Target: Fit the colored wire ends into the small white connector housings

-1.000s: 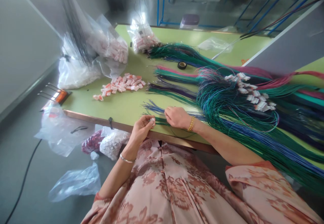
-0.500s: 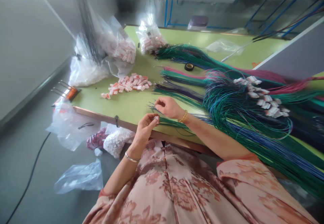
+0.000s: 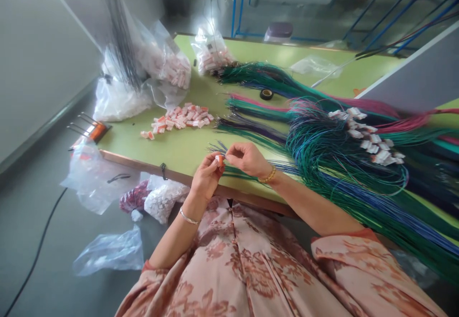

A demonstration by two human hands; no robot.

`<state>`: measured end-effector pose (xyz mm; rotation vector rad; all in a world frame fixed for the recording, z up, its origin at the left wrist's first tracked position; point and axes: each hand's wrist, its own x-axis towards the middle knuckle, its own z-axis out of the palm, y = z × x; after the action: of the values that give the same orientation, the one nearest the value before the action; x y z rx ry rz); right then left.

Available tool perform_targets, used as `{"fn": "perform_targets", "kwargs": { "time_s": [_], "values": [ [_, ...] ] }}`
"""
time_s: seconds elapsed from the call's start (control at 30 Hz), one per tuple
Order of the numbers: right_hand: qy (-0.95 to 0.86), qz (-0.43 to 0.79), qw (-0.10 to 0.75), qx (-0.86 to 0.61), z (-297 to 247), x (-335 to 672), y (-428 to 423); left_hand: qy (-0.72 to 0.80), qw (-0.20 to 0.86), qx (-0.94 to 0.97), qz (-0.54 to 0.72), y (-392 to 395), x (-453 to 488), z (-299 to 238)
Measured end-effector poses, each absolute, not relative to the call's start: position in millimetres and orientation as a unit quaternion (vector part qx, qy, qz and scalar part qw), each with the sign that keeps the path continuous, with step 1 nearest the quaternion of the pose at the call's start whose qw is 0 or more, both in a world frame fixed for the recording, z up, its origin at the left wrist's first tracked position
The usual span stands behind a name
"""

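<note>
While left hand (image 3: 206, 178) pinches connector (image 3: 220, 159), right hand (image 3: 253, 159) grip unclear; far bag (image 3: 202, 38) holds connectors (image 3: 214, 62).

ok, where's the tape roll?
Head view, upper half, just right of centre: the tape roll is on the table, between the far green wires and the pink wires.

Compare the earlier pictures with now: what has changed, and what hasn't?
The right hand has moved left from over the wires to the connector in the left hand; whether it pinches a wire is unclear. The connector now shows more orange. Unchanged: the left hand's grip, the connector pile and the black tape roll.
</note>
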<state>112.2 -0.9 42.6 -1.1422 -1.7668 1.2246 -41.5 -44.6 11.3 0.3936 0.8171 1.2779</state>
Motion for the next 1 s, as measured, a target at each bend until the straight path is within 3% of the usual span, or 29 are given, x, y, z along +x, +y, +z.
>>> {"fn": "perform_targets", "kwargs": {
  "time_s": [0.5,0.77,1.0],
  "values": [
    [-0.798,0.278,0.344,-0.410,39.1,121.3,-22.8,0.380,0.721,0.181,0.550,-43.5,-36.1,8.9],
    [-0.861,0.139,0.268,-0.409,38.3,120.3,-25.5,0.399,0.700,0.211,0.553,-43.7,-38.2,5.5],
    [-0.821,0.243,0.316,-0.408,32.3,116.8,-25.0,0.449,0.630,0.259,0.578,-48.0,-32.6,7.1]
  ]
}}
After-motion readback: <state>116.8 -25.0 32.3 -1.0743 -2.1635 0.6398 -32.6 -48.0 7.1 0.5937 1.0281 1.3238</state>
